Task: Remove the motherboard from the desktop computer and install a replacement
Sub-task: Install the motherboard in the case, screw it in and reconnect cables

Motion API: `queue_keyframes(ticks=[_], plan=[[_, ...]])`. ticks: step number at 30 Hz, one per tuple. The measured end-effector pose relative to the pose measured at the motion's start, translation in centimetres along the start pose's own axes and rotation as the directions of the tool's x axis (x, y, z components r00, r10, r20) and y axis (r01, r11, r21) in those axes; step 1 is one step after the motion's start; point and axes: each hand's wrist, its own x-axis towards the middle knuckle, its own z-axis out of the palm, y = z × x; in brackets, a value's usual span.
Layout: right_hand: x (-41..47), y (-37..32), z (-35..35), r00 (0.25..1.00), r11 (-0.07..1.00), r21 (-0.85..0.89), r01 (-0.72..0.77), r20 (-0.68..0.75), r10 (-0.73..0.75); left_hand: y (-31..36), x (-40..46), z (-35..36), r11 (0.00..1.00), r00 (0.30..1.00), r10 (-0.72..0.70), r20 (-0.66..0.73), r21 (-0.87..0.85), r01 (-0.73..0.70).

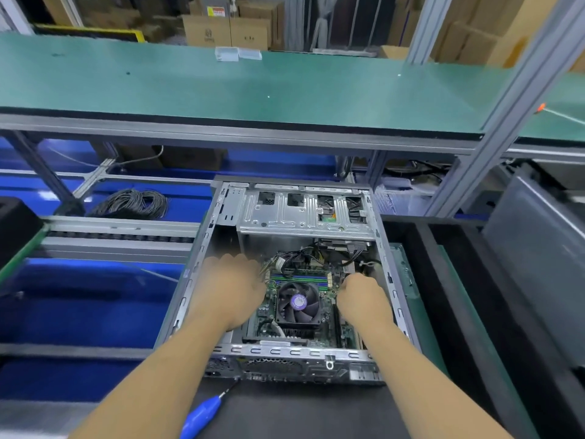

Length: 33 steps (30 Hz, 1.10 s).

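Flanking the fan [297,304], both hands' grips meet the motherboard [269,312] edges.

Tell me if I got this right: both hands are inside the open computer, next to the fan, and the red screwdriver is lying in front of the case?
Nearly. The screwdriver is blue, not red; the head view shows it. The rest holds: left hand and right hand are inside the open case, either side of the fan.

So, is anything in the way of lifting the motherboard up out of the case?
Yes. A black cable bundle drapes over the motherboard at its far edge, and the drive cage overhangs that end of the case.
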Motion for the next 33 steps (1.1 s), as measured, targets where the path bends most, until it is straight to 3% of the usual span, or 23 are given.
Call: queue_keyframes(ticks=[3,6,9,11,13,16,25,33], plan=[[0.1,0.0,0.1,0.994,0.982,0.163,-0.099,0.060,0.090,0.0,0.0,0.0,1.000,1.000,0.004,-0.004,0.008,-0.004],[0.4,0.4,0.5,0.987,0.978,0.144,-0.153,0.079,0.143,0.0,-0.1,0.0,1.000,1.000,0.003,0.002,0.006,-0.003],[0.8,0.5,0.8,0.982,0.987,-0.042,-0.156,0.098,0.160,0.1,-0.2,-0.1,1.000,1.000,0.008,-0.002,0.021,-0.008],[1.2,0.3,0.5,0.996,0.952,-0.302,-0.047,0.061,0.068,0.1,-0.2,-0.2,1.000,1.000,0.009,0.002,0.023,-0.009],[1.6,0.0,0.0,0.990,0.817,-0.560,0.140,0.055,-0.132,0.2,-0.2,-0.3,1.000,1.000,0.009,0.005,0.028,-0.009],[2.9,0.0,-0.2,0.970,0.645,-0.728,0.231,0.123,-0.208,0.2,-0.2,-0.3,0.999,1.000,0.010,0.013,0.035,-0.010],[5.3,0.2,-0.1,0.917,0.392,-0.830,0.397,0.350,-0.189,0.1,-0.1,0.0,0.998,0.999,0.022,0.025,0.055,-0.024],[5.9,0.4,0.5,0.909,0.326,-0.850,0.414,0.364,-0.204,0.1,0.0,0.1,0.997,0.999,0.027,0.031,0.065,-0.029]])
